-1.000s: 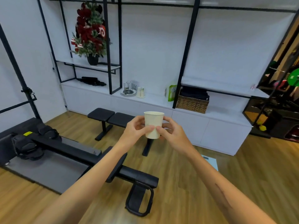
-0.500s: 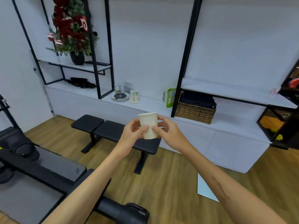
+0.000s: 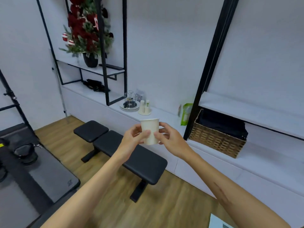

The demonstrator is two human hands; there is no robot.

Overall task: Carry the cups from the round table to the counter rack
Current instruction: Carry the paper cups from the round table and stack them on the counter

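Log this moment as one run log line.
phase: carrying | paper cup upright, held by left hand and right hand | wire rack on counter ahead

Setting: a home gym or small fitness studio, with a storage wall. Wood-plank floor (image 3: 172, 209). Flat black padded workout bench (image 3: 125, 150) on a black frame, standing before the counter. Dark exercise machine with a grey mat (image 3: 49, 180) at the left edge. Long white low counter (image 3: 164, 112) with cabinet fronts along a white wall, crossed by black metal shelf frames (image 3: 125, 46). On it: wire cup rack (image 3: 130, 102) on a round tray, wicker basket (image 3: 217, 142) of dark folded cloth, green pouch (image 3: 186, 114). Decorated potted Christmas tree (image 3: 87, 33) on an upper shelf.
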